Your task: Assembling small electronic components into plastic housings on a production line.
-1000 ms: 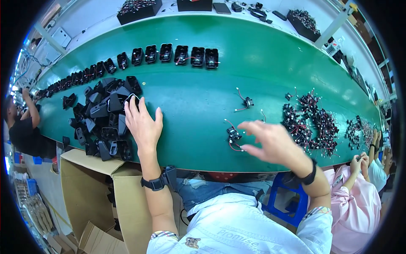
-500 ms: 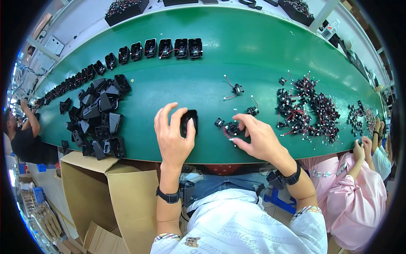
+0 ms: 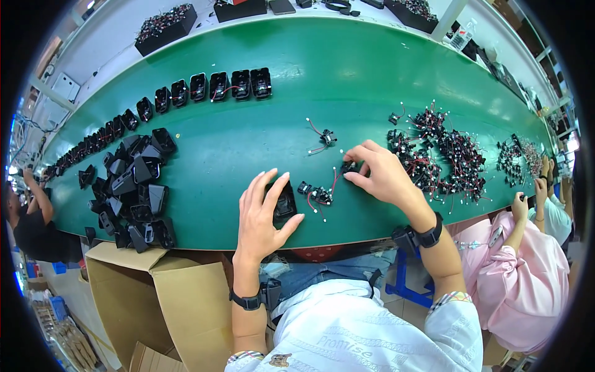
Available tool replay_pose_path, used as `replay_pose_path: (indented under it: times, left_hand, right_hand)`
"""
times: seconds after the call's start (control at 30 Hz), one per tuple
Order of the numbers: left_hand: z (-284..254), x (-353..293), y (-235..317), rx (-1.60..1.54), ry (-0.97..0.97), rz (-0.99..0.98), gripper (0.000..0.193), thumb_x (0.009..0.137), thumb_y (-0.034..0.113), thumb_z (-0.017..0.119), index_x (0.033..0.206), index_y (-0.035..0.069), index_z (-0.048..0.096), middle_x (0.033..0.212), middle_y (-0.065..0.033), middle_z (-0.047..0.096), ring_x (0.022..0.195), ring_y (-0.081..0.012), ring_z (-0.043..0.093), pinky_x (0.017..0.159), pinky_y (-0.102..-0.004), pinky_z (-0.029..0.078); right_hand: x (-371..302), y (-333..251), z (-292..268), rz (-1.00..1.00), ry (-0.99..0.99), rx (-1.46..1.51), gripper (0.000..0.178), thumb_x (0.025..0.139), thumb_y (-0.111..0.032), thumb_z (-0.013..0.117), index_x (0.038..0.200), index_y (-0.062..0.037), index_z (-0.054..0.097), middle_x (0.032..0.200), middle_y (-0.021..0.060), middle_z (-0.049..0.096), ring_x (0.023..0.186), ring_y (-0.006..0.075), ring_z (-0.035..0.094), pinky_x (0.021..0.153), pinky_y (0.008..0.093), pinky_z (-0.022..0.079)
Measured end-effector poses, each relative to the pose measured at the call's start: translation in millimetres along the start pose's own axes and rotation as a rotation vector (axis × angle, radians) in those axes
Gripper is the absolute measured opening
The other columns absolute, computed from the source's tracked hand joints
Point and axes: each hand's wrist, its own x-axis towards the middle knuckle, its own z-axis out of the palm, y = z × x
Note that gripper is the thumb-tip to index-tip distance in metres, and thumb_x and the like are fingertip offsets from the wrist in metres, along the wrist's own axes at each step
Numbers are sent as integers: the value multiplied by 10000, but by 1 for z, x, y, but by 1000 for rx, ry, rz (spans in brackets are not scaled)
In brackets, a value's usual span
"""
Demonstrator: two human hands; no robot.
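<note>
A black plastic housing (image 3: 285, 203) lies on the green table, its open side up. My left hand (image 3: 260, 217) is beside it, fingers spread and partly over its left edge; the hand is open. My right hand (image 3: 383, 175) pinches a small black wired part (image 3: 349, 167) between thumb and fingers, close to the tabletop. Between my hands lie more small black parts with red and black wires (image 3: 317, 192). Another wired part (image 3: 326, 137) lies farther back.
A heap of black housings (image 3: 133, 186) lies at left, and a row of housings with wires (image 3: 218, 87) curves behind it. To the right is a pile of wired parts (image 3: 443, 155). A cardboard box (image 3: 192, 304) stands below the front edge. Co-workers sit at both sides.
My right hand has moved from the nearer wired parts to one slightly farther right and now pinches it. My left hand's fingers have spread beside the housing. The view has shifted slightly.
</note>
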Motion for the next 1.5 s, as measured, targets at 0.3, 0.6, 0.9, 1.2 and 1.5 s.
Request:
replay_pose_path:
  times: [0.3,0.6,0.9,1.2,1.5]
  left_hand:
    - [4,-2,-2,-46,22,-28,746,781,267,852,1449,86,574,1359,-154,591,1269,-357,556,1091,-476,407]
    - [4,-2,0,4,-33,-4,835,756,236,864,1504,91,521,1416,-180,577,1310,-380,530,1125,-471,393]
    - [4,-6,-2,-307,117,-209,908,689,137,904,1484,38,475,1348,-145,635,1136,-264,634,974,-373,502]
    - [3,-4,0,-272,111,-198,892,667,173,916,1449,43,508,1330,-127,638,1039,-217,633,892,-340,513]
    - [-4,-6,16,-369,108,-147,828,671,124,919,1399,21,538,1351,-157,639,1218,-292,636,1061,-385,484]
  right_hand:
    - [-9,4,19,26,157,28,261,826,-103,814,1032,-25,674,774,54,613,640,170,597,600,325,497]
    - [-27,3,13,-10,192,38,235,865,-64,760,1098,-31,750,900,94,643,636,171,609,593,309,498]
    - [-32,7,24,109,403,188,113,884,5,739,997,6,745,1006,71,680,814,131,699,694,270,581]
    - [-30,9,8,-2,364,-135,145,838,-10,762,983,-12,758,939,72,681,720,169,694,615,290,545]
    - [-59,-49,7,-327,467,198,260,743,111,788,956,-39,774,925,101,722,753,180,706,640,289,559]
